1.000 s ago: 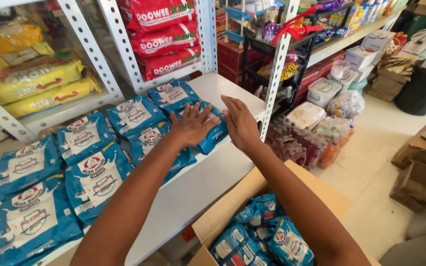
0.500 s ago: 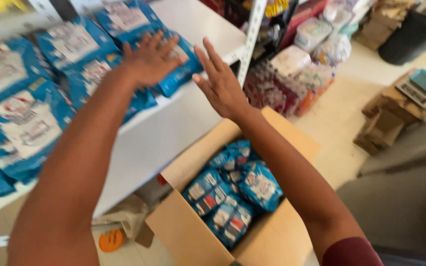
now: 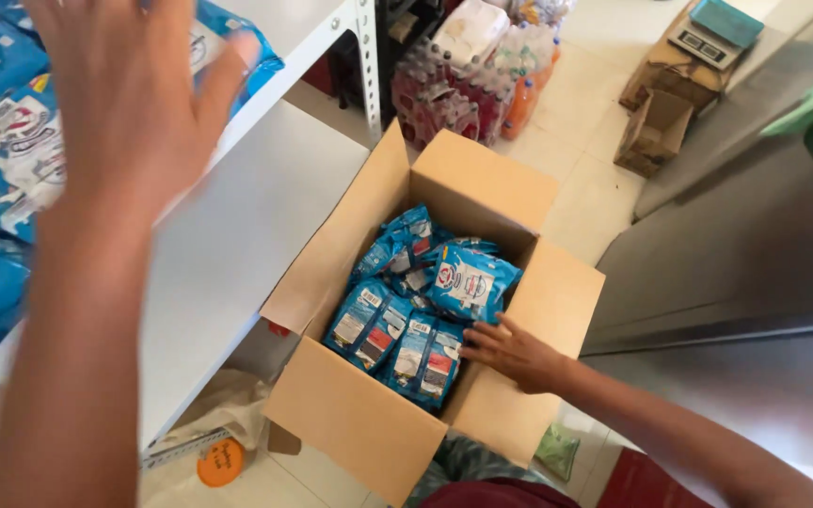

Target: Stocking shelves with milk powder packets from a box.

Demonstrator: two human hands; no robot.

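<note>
From the head view, my right hand (image 3: 515,353) is down inside the open brown cardboard box (image 3: 350,414), fingers spread flat, its grip closed on nothing, fingertips touching the blue plastic snack packets (image 3: 416,310) piled in the box. The packets fill the box's middle, leaving bare room along the 3 o'clock wall. My left hand (image 3: 129,103) hangs open at 10 o'clock, empty, above the white metal shelf (image 3: 247,216), whose edge runs just beside the box's left flap.
</note>
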